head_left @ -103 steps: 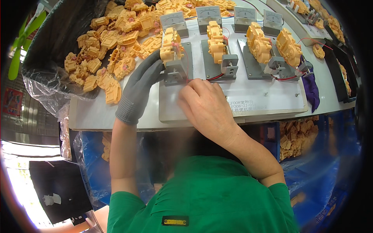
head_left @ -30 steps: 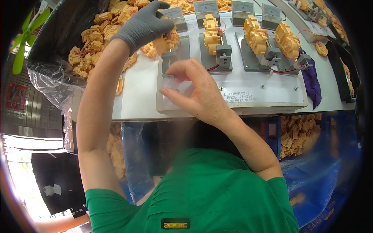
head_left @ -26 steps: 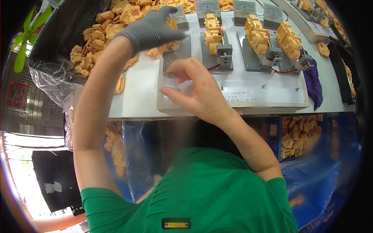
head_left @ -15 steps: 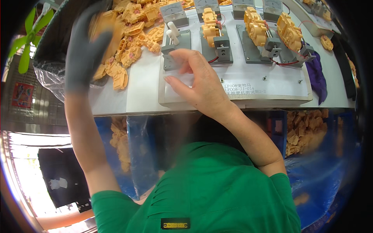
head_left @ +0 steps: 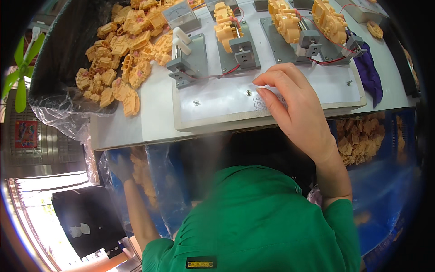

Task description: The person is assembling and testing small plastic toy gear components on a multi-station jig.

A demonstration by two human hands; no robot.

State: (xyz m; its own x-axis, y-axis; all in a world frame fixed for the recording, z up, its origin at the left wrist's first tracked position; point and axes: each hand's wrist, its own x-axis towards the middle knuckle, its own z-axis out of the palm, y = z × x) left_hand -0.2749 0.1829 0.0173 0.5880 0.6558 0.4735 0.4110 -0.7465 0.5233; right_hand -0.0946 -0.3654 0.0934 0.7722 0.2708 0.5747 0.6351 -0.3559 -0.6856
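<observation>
Over the front of the white fixture board (head_left: 204,111), my right hand (head_left: 297,106) hovers with curved fingers, thumb and forefinger apart and nothing between them. Down below the table edge, my gloved left hand (head_left: 121,168) is at the plastic-lined blue bin (head_left: 165,199) on the left. It is blurred and its fingers are unclear. The leftmost grey test station (head_left: 192,56) has two white pegs (head_left: 181,41) and no housing on it. Cream-yellow plastic gearbox housings (head_left: 229,34), (head_left: 285,22), (head_left: 329,22) sit on the other grey stations, with red wires beside them.
A black tray (head_left: 54,68) at the far left holds a heap of yellow housings (head_left: 136,22), some spilling onto the white table. Grey meters (head_left: 181,16) stand behind the stations. A purple cloth (head_left: 369,75) hangs at the right; another blue bin (head_left: 362,136) holds parts below.
My left hand has gone from the heap, where it had a blurred yellow housing, down to the left bin. My right hand has moved right, away from the leftmost station.
</observation>
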